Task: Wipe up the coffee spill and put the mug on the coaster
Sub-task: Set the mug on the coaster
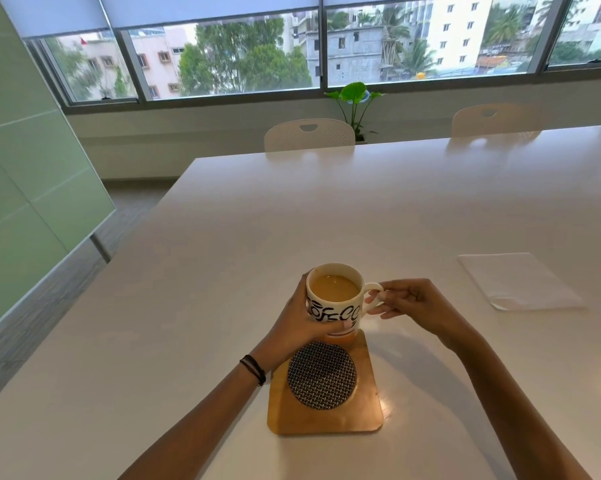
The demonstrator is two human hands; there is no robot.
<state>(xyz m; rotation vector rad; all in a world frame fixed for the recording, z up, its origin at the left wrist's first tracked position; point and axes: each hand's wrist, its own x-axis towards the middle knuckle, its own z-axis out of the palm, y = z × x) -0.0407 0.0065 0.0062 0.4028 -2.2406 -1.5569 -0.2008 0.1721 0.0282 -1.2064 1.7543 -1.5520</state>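
A white mug (333, 299) with black lettering, full of milky coffee, is at the far edge of a square wooden board (364, 410). On that board lies a round black-and-white woven coaster (321, 375), just in front of the mug. My left hand (293, 327) wraps around the mug's left side and front. My right hand (413, 303) pinches the mug's handle on the right. I cannot tell whether the mug rests on the board's edge or is held just above it. No spill shows on the white table (222, 254).
A folded white napkin (519, 282) lies on the table to the right, beyond my right hand. Two white chairs (309, 135) stand at the far side, with a potted plant (356, 98) under the window. The table's left edge runs diagonally beside a glass wall.
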